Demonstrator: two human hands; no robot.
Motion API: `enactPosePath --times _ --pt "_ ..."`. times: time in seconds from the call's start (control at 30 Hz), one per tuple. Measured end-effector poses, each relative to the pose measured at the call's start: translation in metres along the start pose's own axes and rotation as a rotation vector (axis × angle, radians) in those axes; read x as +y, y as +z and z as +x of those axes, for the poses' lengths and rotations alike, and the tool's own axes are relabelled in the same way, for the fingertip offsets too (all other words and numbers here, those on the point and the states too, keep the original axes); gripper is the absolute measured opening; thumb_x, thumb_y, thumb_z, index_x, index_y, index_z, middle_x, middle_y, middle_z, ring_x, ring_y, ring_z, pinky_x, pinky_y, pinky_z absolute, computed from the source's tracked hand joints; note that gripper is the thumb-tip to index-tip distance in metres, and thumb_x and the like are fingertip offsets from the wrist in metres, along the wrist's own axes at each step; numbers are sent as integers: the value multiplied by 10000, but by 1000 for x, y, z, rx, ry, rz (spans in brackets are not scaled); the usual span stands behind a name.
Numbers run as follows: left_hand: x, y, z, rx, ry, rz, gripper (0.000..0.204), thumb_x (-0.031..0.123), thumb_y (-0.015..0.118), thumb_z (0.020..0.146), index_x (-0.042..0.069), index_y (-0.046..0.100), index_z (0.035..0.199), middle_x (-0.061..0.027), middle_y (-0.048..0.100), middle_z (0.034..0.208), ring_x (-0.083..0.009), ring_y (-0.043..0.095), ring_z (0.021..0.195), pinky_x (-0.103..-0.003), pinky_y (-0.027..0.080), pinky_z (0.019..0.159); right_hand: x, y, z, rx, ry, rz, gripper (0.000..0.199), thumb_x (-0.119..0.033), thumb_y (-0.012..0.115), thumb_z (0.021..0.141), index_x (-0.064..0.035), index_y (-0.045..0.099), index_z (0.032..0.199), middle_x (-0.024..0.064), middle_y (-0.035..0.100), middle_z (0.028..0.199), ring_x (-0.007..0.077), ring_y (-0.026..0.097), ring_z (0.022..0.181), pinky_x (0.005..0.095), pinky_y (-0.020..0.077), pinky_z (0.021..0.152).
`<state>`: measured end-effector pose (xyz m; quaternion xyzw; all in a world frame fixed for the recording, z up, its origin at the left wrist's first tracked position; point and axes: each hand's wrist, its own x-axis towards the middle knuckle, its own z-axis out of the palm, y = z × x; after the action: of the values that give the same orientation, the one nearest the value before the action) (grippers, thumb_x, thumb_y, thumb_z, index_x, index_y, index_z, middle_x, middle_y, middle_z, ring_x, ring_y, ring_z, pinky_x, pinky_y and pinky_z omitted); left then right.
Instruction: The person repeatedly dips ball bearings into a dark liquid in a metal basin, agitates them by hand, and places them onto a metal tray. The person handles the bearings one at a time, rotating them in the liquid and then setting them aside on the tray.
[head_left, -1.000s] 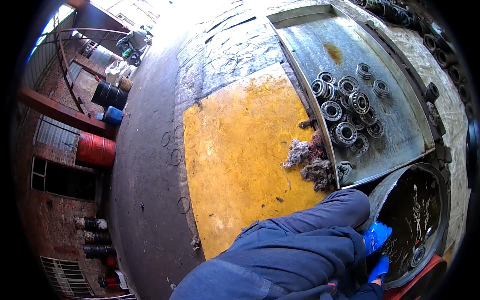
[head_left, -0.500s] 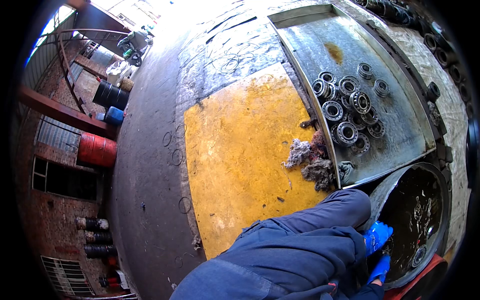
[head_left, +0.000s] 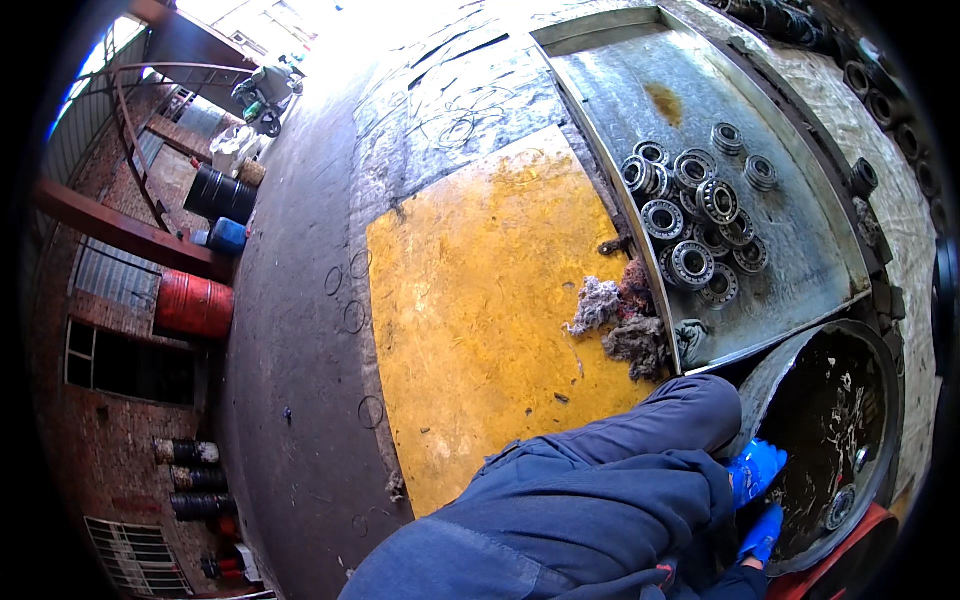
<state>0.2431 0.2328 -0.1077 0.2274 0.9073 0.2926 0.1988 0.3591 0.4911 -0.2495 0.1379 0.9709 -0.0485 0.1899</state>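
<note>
Both my hands wear blue gloves and hang over the near side of a round metal drum (head_left: 775,385) with dark liquid (head_left: 815,430) inside. My left hand (head_left: 757,470) is the upper one, its fingers curled in; whatever it grips is hidden. Just below it, my right hand (head_left: 763,535) has its fingers drawn together, and I cannot make out what is in them. A ring-shaped bearing (head_left: 840,507) sits inside the drum by its far wall, apart from my hands. A small shiny piece (head_left: 861,460) shows close to that bearing.
A shallow metal tray (head_left: 800,225) beyond the drum holds several bearings (head_left: 692,264), some stacked. Dirty rags (head_left: 636,346) lie by its edge on a yellow floor sheet (head_left: 480,330). A red curved surface (head_left: 850,560) adjoins the drum. Along the left wall stand drums, one red (head_left: 195,305).
My hands have shifted only slightly at the drum's near side. The glints on the dark liquid have changed shape. Bearings in the tray have stayed put.
</note>
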Motion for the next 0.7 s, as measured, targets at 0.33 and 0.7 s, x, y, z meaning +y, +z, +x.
enactPosePath --times 0.33,0.7 --pt "-7 -10 -6 9 -8 -9 374 163 730 794 63 632 1141 -155 691 1027 -328 677 986 -434 508 861 -1 2 0 -5 -6 -5 349 -223 438 1029 -47 704 1170 196 706 1162 337 682 1053 419 557 842" --pt "-8 -11 -10 25 33 -44 427 160 737 787 51 615 1182 -164 693 1045 -340 680 994 -454 516 861 -7 8 10 14 -18 -12 349 -220 438 1028 -42 700 1176 198 702 1171 341 679 1065 421 557 846"
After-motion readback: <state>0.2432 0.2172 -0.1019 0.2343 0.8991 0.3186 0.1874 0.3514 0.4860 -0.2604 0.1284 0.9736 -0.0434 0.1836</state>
